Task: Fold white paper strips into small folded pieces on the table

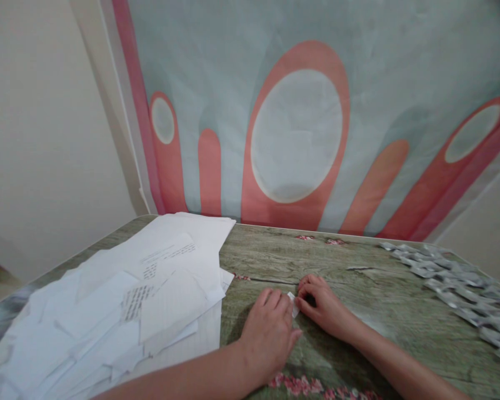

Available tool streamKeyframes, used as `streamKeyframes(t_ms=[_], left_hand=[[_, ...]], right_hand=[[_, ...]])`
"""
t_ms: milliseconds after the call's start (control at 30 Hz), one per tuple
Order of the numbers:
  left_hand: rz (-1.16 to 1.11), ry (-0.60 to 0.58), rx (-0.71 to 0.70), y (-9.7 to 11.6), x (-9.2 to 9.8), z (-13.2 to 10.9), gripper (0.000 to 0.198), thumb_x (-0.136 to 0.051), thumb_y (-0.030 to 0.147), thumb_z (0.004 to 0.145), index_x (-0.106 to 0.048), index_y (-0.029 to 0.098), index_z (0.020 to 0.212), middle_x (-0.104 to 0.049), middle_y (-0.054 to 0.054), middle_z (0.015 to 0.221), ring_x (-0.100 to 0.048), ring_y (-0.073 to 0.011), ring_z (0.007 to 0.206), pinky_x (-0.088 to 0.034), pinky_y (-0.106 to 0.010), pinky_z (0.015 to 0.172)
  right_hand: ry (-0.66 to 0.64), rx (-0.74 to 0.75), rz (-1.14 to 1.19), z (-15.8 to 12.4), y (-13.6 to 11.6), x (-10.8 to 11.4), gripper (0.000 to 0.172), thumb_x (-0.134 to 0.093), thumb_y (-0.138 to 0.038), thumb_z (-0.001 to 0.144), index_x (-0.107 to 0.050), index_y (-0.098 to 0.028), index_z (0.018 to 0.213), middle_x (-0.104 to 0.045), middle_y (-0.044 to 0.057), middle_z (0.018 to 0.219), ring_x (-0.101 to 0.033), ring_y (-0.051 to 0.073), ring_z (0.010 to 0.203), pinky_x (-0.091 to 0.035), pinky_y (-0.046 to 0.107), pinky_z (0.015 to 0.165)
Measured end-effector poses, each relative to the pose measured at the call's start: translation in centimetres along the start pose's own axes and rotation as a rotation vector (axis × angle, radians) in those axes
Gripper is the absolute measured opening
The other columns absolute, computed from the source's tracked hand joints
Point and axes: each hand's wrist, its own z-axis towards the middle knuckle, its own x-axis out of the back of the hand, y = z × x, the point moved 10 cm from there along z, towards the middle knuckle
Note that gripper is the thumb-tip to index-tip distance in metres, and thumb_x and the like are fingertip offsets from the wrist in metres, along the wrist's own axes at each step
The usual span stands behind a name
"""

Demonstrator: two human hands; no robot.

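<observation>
A small folded piece of white paper (293,304) shows between my two hands, low over the wood-patterned table. My right hand (316,301) is closed in a pinch at its right edge, thumb against forefinger. From the left, my left hand (270,328) rests palm down with its fingers bent over the paper's other edge and its thumb out to the side. Most of the paper is hidden beneath the left fingers.
Loose white sheets (179,244), some printed, lie heaped on the left of the table (266,250). Rows of folded grey-white paper pieces (462,289) cover the far right. A printed coral and grey-green cloth (225,72) hangs behind the table's back edge.
</observation>
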Motion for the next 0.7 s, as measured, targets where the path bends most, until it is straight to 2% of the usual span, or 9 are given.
streamKeyframes(t_ms=[233, 367, 700], left_hand=[[0.013, -0.016, -0.026, -0.07, 0.21, 0.17, 0.041, -0.052, 0.040, 0.086, -0.055, 0.011, 0.114, -0.059, -0.010, 0.106, -0.044, -0.0274, 0.105, -0.031, -0.042, 0.095], [0.011, -0.015, -0.038, -0.20, 0.22, 0.28, 0.037, -0.052, 0.039, 0.086, -0.057, 0.012, 0.110, -0.059, -0.009, 0.104, -0.045, -0.0268, 0.104, -0.030, -0.041, 0.096], [0.042, -0.021, -0.081, -0.25, -0.03, 0.49, 0.034, -0.048, 0.035, 0.089, -0.056, 0.012, 0.112, -0.058, -0.008, 0.105, -0.043, -0.0255, 0.109, -0.027, -0.040, 0.099]], right_hand=[[0.036, 0.006, -0.033, -0.31, -0.26, 0.14, 0.004, -0.053, -0.016, 0.078, -0.052, -0.020, 0.077, -0.054, 0.003, 0.083, -0.049, 0.019, 0.081, -0.039, 0.035, 0.075], [0.062, 0.011, -0.015, -0.70, -0.33, 0.23, 0.009, -0.051, -0.015, 0.080, -0.050, -0.020, 0.087, -0.054, 0.005, 0.088, -0.049, 0.021, 0.084, -0.039, 0.035, 0.075], [0.076, 0.003, 0.014, -0.92, 0.14, 0.02, 0.012, -0.048, -0.012, 0.080, -0.050, -0.020, 0.089, -0.055, 0.005, 0.090, -0.049, 0.021, 0.086, -0.039, 0.037, 0.078]])
